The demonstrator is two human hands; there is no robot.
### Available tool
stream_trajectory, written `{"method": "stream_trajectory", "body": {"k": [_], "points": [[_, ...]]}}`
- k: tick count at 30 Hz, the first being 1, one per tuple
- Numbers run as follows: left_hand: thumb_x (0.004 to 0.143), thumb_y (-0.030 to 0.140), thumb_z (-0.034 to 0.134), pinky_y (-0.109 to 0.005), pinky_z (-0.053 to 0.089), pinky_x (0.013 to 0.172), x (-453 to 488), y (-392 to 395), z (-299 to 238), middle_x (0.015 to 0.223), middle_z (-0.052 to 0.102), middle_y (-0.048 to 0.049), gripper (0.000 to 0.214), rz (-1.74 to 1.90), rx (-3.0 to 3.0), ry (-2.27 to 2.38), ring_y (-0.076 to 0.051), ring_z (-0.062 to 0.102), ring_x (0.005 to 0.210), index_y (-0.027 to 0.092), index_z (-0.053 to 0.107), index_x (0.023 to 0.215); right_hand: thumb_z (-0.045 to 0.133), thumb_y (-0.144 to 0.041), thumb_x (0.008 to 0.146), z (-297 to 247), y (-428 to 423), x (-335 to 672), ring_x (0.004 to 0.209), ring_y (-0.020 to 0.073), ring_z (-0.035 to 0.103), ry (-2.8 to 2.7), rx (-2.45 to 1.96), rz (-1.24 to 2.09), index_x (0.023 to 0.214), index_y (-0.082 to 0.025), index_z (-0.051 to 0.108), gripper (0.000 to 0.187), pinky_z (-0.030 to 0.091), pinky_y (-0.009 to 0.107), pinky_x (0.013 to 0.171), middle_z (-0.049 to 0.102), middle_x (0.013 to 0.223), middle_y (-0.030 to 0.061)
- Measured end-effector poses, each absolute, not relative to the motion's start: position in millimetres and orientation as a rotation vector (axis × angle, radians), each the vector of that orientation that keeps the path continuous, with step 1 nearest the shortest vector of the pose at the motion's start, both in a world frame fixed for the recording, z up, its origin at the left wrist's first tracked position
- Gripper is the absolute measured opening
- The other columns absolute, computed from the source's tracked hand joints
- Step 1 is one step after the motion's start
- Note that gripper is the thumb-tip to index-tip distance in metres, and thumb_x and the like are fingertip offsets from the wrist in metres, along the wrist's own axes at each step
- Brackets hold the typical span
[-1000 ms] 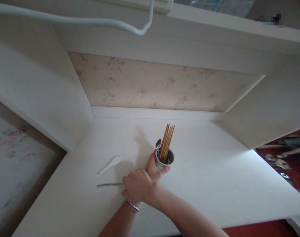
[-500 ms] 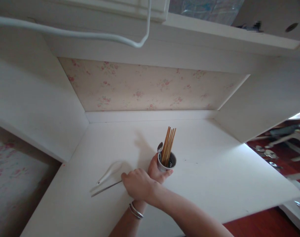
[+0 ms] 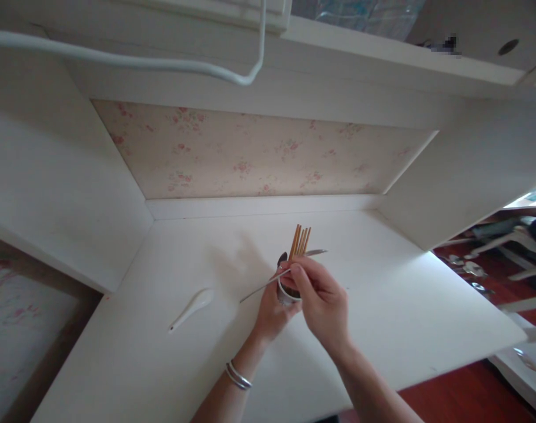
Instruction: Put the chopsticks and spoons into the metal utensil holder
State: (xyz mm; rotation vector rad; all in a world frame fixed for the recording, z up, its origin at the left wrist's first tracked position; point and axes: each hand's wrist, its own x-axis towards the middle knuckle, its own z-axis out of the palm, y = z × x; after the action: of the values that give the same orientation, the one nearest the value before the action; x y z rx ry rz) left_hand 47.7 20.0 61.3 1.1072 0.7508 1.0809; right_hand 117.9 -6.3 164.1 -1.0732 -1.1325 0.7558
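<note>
My left hand [image 3: 270,316] is wrapped round a small light-coloured cup [image 3: 288,298] standing at the middle of the white table [image 3: 391,294]. Several wooden chopsticks [image 3: 300,238] and a metal spoon [image 3: 282,257] rise out of it. Over the cup's mouth, my right hand [image 3: 327,299] pinches a thin metal table knife [image 3: 261,288], which lies slantwise: the handle points left and the flat blade shows beyond my fingers to the right. My right hand hides much of the cup's opening. Left of the cup, a white soup spoon [image 3: 193,308] lies on the table.
White side panels stand left [image 3: 78,182] and right [image 3: 462,170] of the table, with a floral back wall [image 3: 245,155] behind. A shelf [image 3: 360,59] and a white cable [image 3: 162,61] hang above. Past the right edge are a red floor [image 3: 453,382] and white furniture.
My right hand has lifted the knife off the table beside the soup spoon and carried it right, over the cup. My left hand still holds the cup; my arms no longer cross.
</note>
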Motion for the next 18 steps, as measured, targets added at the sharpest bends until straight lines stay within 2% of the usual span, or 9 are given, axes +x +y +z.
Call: {"method": "stream_trajectory", "body": {"k": [2,7,14,18], "points": [[0.067,0.022,0.078,-0.044,0.046,0.101,49,20,58,0.123,0.064,-0.0069,0.062,1.113,1.163,0.743,-0.029,0.061,0.112,0.023,0.056,0.124,0.066,-0.030,0.087,166,-3,135,0.078,0.0184,0.074,-0.997,-1.055,0.627,0.094,-0.022,0.059,0.013,0.065,0.034,0.070,0.076,0.090,0.0030],[0.066,0.022,0.081,-0.041,0.047,0.098,53,19,46,0.119,0.066,-0.0082,0.066,1.143,1.132,0.740,-0.025,0.062,0.109,0.021,0.052,0.126,0.073,-0.030,0.080,165,14,174,0.072,0.0187,0.075,-0.839,-1.053,0.505,0.095,-0.026,0.037,0.039,0.064,0.035,0.067,0.077,0.081,0.0000],[0.065,0.019,0.082,-0.040,0.043,0.102,54,18,46,0.122,0.065,-0.0086,0.068,1.127,1.128,0.765,-0.024,0.061,0.111,0.020,0.051,0.126,0.073,-0.045,0.075,126,26,200,0.071,0.0203,0.074,-0.822,-1.286,0.579,0.098,-0.024,0.038,0.046,0.061,0.038,0.070,0.077,0.086,0.0058],[0.066,0.017,0.081,-0.041,0.043,0.102,56,18,44,0.123,0.064,-0.0091,0.068,1.127,1.129,0.732,-0.024,0.061,0.112,0.021,0.051,0.126,0.066,-0.049,0.080,103,21,196,0.076,0.0233,0.074,-0.894,-1.462,0.641,0.096,-0.024,0.040,0.040,0.057,0.040,0.074,0.078,0.087,0.0088]]}}
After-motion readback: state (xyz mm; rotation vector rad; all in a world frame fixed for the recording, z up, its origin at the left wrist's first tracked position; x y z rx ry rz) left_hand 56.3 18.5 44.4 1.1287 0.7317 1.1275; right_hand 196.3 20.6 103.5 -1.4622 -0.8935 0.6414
